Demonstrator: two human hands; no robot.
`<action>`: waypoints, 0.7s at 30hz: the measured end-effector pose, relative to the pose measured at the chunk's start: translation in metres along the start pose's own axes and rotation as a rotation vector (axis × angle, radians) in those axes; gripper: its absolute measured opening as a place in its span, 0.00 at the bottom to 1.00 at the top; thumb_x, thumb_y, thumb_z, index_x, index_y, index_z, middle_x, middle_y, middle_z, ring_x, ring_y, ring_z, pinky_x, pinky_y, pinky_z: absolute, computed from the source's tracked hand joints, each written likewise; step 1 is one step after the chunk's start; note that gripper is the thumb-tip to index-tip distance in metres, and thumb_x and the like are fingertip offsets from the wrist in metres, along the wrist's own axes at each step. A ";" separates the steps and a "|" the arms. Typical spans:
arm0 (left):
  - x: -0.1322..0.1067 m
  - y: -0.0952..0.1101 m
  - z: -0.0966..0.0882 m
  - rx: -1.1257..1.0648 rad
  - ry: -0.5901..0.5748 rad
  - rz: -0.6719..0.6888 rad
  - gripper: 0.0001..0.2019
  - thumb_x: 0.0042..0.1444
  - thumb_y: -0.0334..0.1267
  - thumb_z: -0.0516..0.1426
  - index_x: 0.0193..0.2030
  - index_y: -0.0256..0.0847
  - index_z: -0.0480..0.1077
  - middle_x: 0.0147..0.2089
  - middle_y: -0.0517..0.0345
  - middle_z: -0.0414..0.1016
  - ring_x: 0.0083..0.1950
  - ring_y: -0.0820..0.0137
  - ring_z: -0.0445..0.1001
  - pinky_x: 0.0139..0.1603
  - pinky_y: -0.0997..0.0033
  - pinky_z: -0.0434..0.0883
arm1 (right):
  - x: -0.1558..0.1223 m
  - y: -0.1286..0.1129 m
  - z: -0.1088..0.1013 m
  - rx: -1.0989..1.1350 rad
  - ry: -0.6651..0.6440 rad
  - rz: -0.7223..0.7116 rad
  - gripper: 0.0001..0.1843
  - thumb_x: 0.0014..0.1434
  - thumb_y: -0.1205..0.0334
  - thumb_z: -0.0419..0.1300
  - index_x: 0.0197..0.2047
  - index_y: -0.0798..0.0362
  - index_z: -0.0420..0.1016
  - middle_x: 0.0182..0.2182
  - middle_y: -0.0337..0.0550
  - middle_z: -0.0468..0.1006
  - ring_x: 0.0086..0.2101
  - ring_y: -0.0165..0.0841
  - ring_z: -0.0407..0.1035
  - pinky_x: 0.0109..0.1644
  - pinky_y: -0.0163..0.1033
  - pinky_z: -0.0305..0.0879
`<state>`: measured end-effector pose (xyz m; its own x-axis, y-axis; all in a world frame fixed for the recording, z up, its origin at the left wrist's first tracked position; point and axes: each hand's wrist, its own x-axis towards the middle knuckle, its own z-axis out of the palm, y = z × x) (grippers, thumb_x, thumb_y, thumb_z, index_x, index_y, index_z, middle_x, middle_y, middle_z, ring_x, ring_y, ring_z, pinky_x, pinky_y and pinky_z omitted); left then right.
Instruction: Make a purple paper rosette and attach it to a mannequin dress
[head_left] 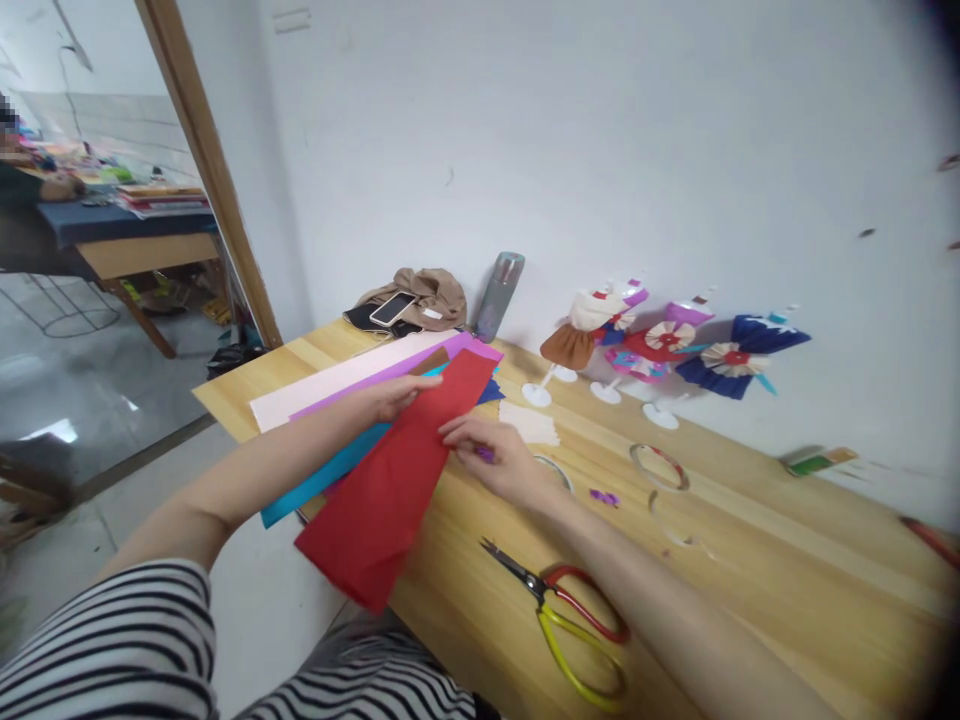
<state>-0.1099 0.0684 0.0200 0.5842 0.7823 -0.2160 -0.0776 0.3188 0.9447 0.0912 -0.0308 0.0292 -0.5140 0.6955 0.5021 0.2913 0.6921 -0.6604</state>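
While the red sheet [409, 475] is in hand, the table [750, 570] stands at a wall

Right hand [487, 455]: thumb and fingertips pinch the red sheet's right edge. Left hand [403, 397]: at the opposite edge; fingers partly hidden, grip cannot be told. The red sheet slants above coloured strips [337, 383], its lower end past the table edge. Table surface: pale wood. Scissors [535, 586] lie right of the red sheet. Wall [600, 130]: white. Beyond a wooden post [206, 160], a desk [150, 255] stands on glossy floor [67, 385].
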 end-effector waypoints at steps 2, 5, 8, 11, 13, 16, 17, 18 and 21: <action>0.002 -0.005 0.003 -0.017 -0.037 -0.081 0.13 0.44 0.38 0.69 0.36 0.33 0.79 0.35 0.45 0.83 0.41 0.55 0.81 0.50 0.54 0.75 | -0.013 -0.001 0.009 0.008 -0.016 0.025 0.09 0.58 0.68 0.57 0.36 0.48 0.78 0.41 0.46 0.83 0.42 0.38 0.78 0.48 0.46 0.75; 0.003 -0.006 0.008 -0.038 -0.025 -0.095 0.15 0.40 0.36 0.71 0.35 0.33 0.79 0.35 0.45 0.83 0.41 0.55 0.81 0.52 0.55 0.74 | -0.025 -0.001 0.010 0.013 -0.009 0.077 0.08 0.59 0.68 0.58 0.34 0.48 0.78 0.40 0.46 0.83 0.42 0.40 0.78 0.48 0.47 0.75; 0.002 -0.001 0.016 -0.091 0.008 -0.008 0.20 0.40 0.39 0.72 0.40 0.32 0.79 0.41 0.44 0.83 0.45 0.55 0.81 0.54 0.57 0.73 | -0.031 0.003 0.003 0.020 0.041 0.155 0.08 0.61 0.66 0.58 0.36 0.48 0.78 0.42 0.47 0.82 0.43 0.39 0.77 0.47 0.48 0.75; 0.003 0.005 0.025 -0.176 0.072 0.165 0.20 0.43 0.38 0.71 0.42 0.30 0.78 0.43 0.42 0.83 0.45 0.56 0.81 0.55 0.57 0.72 | -0.035 0.008 -0.001 0.109 0.198 0.289 0.08 0.61 0.61 0.58 0.43 0.47 0.77 0.47 0.48 0.78 0.42 0.37 0.76 0.45 0.46 0.75; 0.006 0.006 0.030 -0.236 0.121 0.272 0.17 0.46 0.37 0.70 0.41 0.30 0.77 0.42 0.42 0.83 0.44 0.58 0.81 0.55 0.56 0.72 | -0.038 0.011 -0.001 0.217 0.308 0.392 0.15 0.59 0.57 0.60 0.50 0.46 0.73 0.51 0.48 0.76 0.39 0.35 0.76 0.44 0.45 0.75; 0.012 0.002 0.034 -0.310 0.216 0.388 0.11 0.51 0.34 0.67 0.40 0.32 0.76 0.40 0.47 0.83 0.41 0.63 0.81 0.55 0.59 0.72 | -0.044 0.014 0.002 0.354 0.345 0.518 0.28 0.55 0.53 0.65 0.58 0.44 0.66 0.51 0.48 0.76 0.36 0.34 0.76 0.45 0.46 0.75; 0.014 0.001 0.035 -0.329 0.258 0.417 0.09 0.52 0.34 0.66 0.39 0.33 0.76 0.39 0.49 0.83 0.41 0.65 0.80 0.55 0.60 0.72 | -0.046 0.014 0.003 0.401 0.319 0.555 0.31 0.53 0.53 0.66 0.59 0.44 0.66 0.50 0.47 0.78 0.38 0.35 0.77 0.46 0.46 0.75; 0.015 -0.001 0.036 -0.345 0.302 0.441 0.07 0.53 0.33 0.65 0.38 0.34 0.75 0.38 0.51 0.83 0.40 0.66 0.80 0.55 0.61 0.72 | -0.049 0.014 0.005 0.455 0.281 0.592 0.32 0.51 0.53 0.68 0.58 0.44 0.67 0.49 0.46 0.79 0.40 0.37 0.77 0.48 0.47 0.75; 0.013 -0.004 0.038 -0.369 0.359 0.476 0.06 0.53 0.32 0.64 0.37 0.35 0.74 0.38 0.52 0.82 0.43 0.64 0.80 0.56 0.61 0.72 | -0.058 0.014 0.008 0.596 0.181 0.700 0.28 0.44 0.55 0.72 0.49 0.47 0.74 0.42 0.43 0.83 0.42 0.40 0.78 0.51 0.47 0.74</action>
<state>-0.0713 0.0567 0.0234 0.1208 0.9901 0.0722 -0.5652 0.0088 0.8249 0.1192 -0.0629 -0.0137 -0.2297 0.9706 -0.0713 -0.0008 -0.0734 -0.9973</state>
